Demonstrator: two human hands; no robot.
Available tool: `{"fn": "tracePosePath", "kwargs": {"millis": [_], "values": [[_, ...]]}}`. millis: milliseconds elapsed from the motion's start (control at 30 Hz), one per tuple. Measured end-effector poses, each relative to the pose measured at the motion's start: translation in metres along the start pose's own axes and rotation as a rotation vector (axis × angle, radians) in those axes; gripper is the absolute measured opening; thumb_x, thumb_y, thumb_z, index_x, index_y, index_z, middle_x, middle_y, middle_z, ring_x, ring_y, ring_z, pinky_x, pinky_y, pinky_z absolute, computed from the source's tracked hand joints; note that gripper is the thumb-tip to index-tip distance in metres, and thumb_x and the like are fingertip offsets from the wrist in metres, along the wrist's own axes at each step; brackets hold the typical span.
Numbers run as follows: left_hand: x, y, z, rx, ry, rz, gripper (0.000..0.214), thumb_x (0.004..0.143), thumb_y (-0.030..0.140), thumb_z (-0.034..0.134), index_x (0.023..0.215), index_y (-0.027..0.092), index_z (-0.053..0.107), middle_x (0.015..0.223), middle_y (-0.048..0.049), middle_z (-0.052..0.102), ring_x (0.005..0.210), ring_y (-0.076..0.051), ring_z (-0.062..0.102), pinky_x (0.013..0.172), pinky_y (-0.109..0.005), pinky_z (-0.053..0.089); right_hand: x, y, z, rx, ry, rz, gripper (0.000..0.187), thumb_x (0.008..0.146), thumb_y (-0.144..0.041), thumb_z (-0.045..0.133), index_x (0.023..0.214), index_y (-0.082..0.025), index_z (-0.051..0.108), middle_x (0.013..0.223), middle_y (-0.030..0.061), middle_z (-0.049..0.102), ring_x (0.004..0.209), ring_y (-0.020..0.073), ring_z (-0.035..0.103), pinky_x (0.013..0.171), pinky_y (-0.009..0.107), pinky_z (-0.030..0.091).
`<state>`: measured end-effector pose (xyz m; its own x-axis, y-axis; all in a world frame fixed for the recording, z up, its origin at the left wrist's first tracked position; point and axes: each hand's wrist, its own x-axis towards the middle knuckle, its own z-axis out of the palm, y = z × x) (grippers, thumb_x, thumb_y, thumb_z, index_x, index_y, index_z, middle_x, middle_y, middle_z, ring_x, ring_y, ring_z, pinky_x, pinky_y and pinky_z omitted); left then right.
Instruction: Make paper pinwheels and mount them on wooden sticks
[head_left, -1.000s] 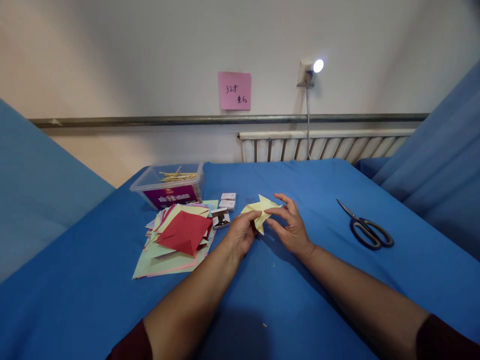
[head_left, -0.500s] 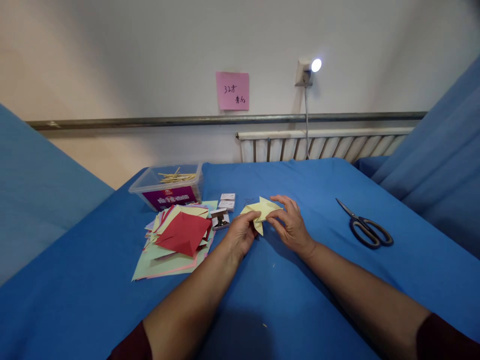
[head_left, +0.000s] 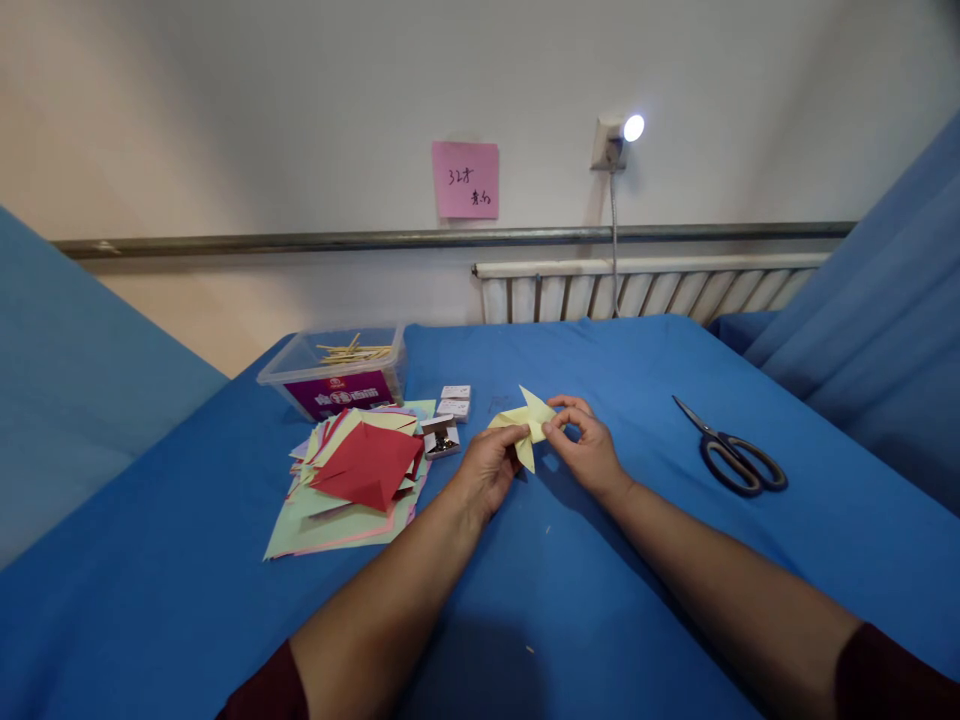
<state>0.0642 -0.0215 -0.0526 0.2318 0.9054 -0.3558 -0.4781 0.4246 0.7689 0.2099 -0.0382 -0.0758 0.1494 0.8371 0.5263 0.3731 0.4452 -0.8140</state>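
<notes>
There are two hands, one folded paper, one pair of scissors, three boxes, one tub, one note, one socket, one radiator, one pipe and one table; sticks and stacked sheets overlap too much to count.

"What stands by the worktop's far left corner?"

"A clear plastic tub with a purple label, thin wooden sticks inside. In front of it, toward the near edge, lies a stack of coloured paper, a red sheet on top."

"And right of the stack?"

"An open little box with small shiny bits. Two closed white boxes sit just beyond."

"Toward the right edge?"

"Dark-handled scissors, tips toward the far edge."

"Past the far edge?"

"A white radiator, a metal pipe, a pink handwritten note, and a socket with a glowing light and hanging cable."

"Either side?"

"Blue curtains."
</notes>
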Motion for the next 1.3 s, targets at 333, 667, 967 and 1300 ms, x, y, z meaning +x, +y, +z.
{"fn": "tracePosePath", "kwargs": {"millis": [333, 667, 967, 1300], "values": [[-0.0016, -0.001, 0.0017, 0.004, -0.015, 0.013, 0.02, 0.058, 0.009, 0.076, 0.078, 0.008, 0.072, 0.069, -0.0074, 0.071, 0.064, -0.016, 0.063, 0.064, -0.026, 0.05, 0.0012, -0.0011, -0.0016, -0.099, 0.022, -0.02, 0.015, 0.077, -0.024, 0.059, 0.063, -0.022, 0.054, 0.101, 0.0067, 0.063, 0.1, 0.0227, 0.058, 0.095, 0.042, 0.04], [-0.002, 0.0001, 0.0021, 0.014, -0.041, 0.014, 0.024, 0.059, 0.009, 0.076, 0.083, 0.009, 0.072, 0.07, -0.0066, 0.071, 0.062, -0.015, 0.062, 0.063, -0.026, 0.049, 0.0002, -0.0039, -0.0041, -0.253, 0.028, -0.142, 0.012, 0.075, -0.018, 0.06, 0.067, -0.023, 0.053, 0.105, 0.0061, 0.063, 0.101, 0.0239, 0.057, 0.092, 0.043, 0.041], [-0.001, -0.0013, 0.0017, -0.006, -0.056, 0.015, 0.025, 0.06, 0.007, 0.075, 0.085, 0.009, 0.072, 0.076, -0.0085, 0.072, 0.065, -0.015, 0.063, 0.065, -0.026, 0.05, -0.0016, -0.0082, -0.0076, -0.373, -0.03, -0.251, 0.009, 0.076, -0.018, 0.06, 0.072, -0.022, 0.054, 0.111, 0.0056, 0.062, 0.108, 0.0253, 0.054, 0.091, 0.044, 0.038], [-0.0038, -0.0002, 0.0037, 0.035, -0.046, 0.021, 0.02, 0.061, 0.01, 0.075, 0.081, 0.01, 0.073, 0.067, -0.0066, 0.07, 0.063, -0.015, 0.062, 0.065, -0.026, 0.049, -0.0015, -0.0076, -0.0067, -0.315, -0.048, -0.212, 0.01, 0.077, -0.019, 0.059, 0.072, -0.023, 0.052, 0.105, 0.0046, 0.064, 0.104, 0.0239, 0.056, 0.092, 0.042, 0.038]]}}
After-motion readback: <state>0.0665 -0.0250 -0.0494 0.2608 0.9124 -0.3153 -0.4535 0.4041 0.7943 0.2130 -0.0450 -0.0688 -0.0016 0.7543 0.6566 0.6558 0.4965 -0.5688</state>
